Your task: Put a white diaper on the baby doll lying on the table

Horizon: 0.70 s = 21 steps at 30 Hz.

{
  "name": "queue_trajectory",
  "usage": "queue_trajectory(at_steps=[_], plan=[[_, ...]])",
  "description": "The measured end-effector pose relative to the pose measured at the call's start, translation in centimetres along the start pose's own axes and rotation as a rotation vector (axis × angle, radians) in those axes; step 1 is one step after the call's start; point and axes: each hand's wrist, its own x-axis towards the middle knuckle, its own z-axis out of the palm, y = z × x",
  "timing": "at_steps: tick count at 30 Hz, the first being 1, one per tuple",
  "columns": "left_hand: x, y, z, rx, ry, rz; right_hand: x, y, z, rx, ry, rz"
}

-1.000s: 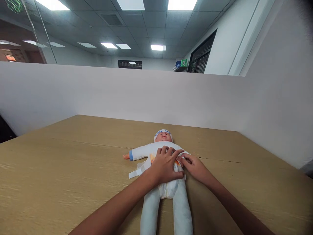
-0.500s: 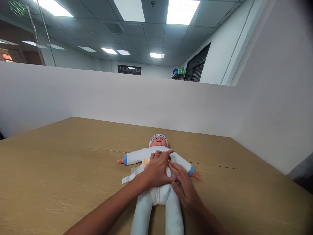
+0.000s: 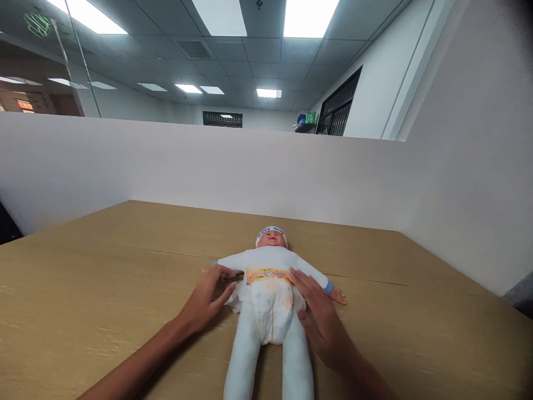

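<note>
Diaper (image 3: 272,308) covers the hips of a doll (image 3: 272,258) on a tan table (image 3: 104,294), right hand (image 3: 320,316) straight-fingered against one side, left hand (image 3: 204,300) at the other, thumb and forefinger parted, both grasping nothing.

Office-like room, gridded tile ceiling (image 3: 263,51), bright light panels (image 3: 310,16), air vent (image 3: 194,49), white partition (image 3: 266,172)

doll (image 3: 271,258): 1 | diaper (image 3: 272,308): 1 | hands (image 3: 205,299) (image 3: 321,318): 2 | cap (image 3: 271,229): 1 | table (image 3: 108,300): 1
</note>
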Motion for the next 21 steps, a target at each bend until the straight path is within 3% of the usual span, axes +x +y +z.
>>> queue_trajectory(at_steps=[5, 9, 12, 15, 18, 21], plan=[[-1.5, -0.8, -0.6, 0.339, -0.110, -0.109, 4.0, -3.0, 0.2, -0.018, 0.184, 0.010], [-1.9, -0.5, -0.2, 0.403, -0.190, -0.185, 8.7, -5.3, 1.3, -0.054, 0.051, 0.106], [-1.6, -0.7, -0.6, 0.258, -0.163, -0.265, 10.5, -5.6, 2.6, -0.110, -0.031, 0.202], [-0.3, -0.4, -1.1, -0.035, -0.086, -0.343, 10.7, -5.3, 3.3, -0.115, -0.085, 0.280], [1.9, 0.9, -0.8, -0.269, -0.058, -0.347, 10.5, -5.1, 3.1, -0.080, -0.128, 0.307], [4.0, 3.1, 0.6, -0.409, -0.097, -0.331, 10.5, -5.3, 2.4, -0.047, -0.174, 0.279]])
